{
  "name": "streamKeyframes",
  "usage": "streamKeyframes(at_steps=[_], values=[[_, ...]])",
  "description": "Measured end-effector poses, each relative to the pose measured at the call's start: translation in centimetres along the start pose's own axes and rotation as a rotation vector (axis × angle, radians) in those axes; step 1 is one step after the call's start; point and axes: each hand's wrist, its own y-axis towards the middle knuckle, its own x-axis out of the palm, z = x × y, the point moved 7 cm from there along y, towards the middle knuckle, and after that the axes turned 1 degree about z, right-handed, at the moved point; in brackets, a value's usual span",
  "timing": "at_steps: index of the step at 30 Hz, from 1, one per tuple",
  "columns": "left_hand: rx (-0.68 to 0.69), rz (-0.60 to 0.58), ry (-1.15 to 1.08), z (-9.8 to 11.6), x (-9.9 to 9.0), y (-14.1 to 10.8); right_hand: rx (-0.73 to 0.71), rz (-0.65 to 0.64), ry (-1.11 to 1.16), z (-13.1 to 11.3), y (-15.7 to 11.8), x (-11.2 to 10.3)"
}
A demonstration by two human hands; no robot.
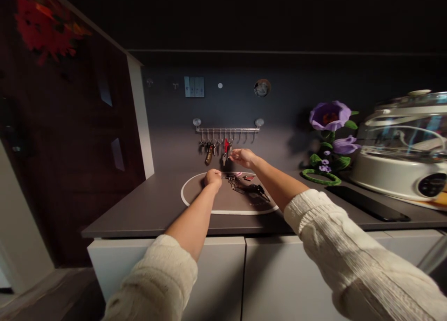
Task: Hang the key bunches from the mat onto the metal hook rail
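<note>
A metal hook rail (228,130) on the dark wall carries several hanging keys, among them a brown key holder (209,154) and a key with a red tag (226,145). Beside the red-tagged key, my right hand (243,157) is raised with its fingers partly spread; whether it touches the keys cannot be told. My left hand (213,177) is closed low over the mat's back left part, at the left end of a pile of keys; what it holds is too small to name. The loose keys (256,189) lie on the brown, white-edged mat (226,204).
Purple artificial flowers (330,116) with a green ring base stand to the right. A black phone (370,203) lies before a white appliance with a clear top (387,167). The grey counter's (150,214) front edge runs above white cabinet doors.
</note>
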Motion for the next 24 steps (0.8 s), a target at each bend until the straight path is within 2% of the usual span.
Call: streamKeyframes(at_steps=[11,24], values=[[0.028,-0.021,-0.012,-0.1,0.2,0.4,0.034,0.008,0.006,0.4,-0.3,-0.4],[-0.006,-0.024,-0.070,0.0,-0.1,0.4,0.061,-0.015,-0.035,1.6,-1.4,-1.2]])
